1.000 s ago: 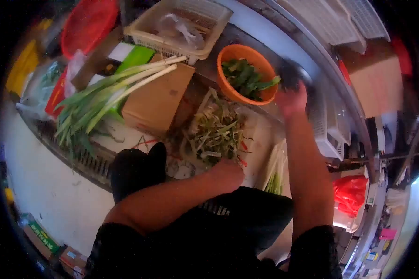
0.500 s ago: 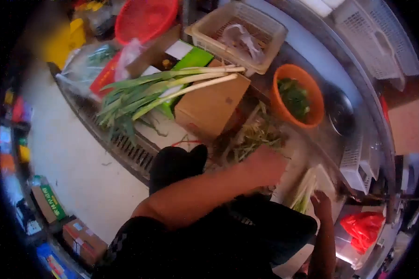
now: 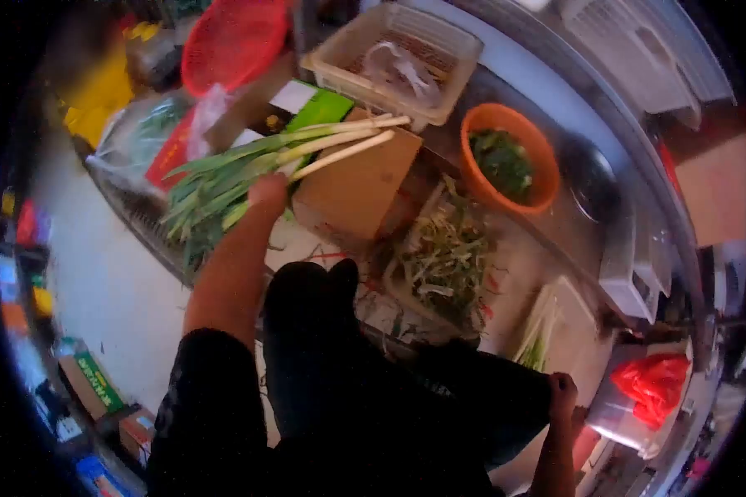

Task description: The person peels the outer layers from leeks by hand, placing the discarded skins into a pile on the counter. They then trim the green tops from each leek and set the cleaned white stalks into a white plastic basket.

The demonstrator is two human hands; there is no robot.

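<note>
Long green onions [image 3: 323, 147] with white stalks and green leaves lie across a brown cardboard box [image 3: 358, 186] in the head view. My left hand [image 3: 268, 195] reaches forward onto this pile, its fingers closed about the lowest stalk; the fingertips are blurred. Beside my right knee, my right hand [image 3: 563, 393] is curled closed, and whatever it may hold cannot be made out. Just beyond it, a smaller bunch of trimmed green onions [image 3: 540, 335] rests on a pale tray [image 3: 576, 302]. Between my hands, a container of onion trimmings [image 3: 443, 261] sits on the floor.
An orange bowl of cut greens [image 3: 512, 161] stands behind the trimmings, with a beige plastic basket [image 3: 331, 74] to its left. A red basin [image 3: 236, 45] is farther back. At the right are white crates [image 3: 630, 282] and a red plastic bag [image 3: 653, 388].
My left hand has swung left from above the trimmings to the green onion pile. My right hand has drawn back from the smaller bunch toward my knee. The view has shifted slightly.
</note>
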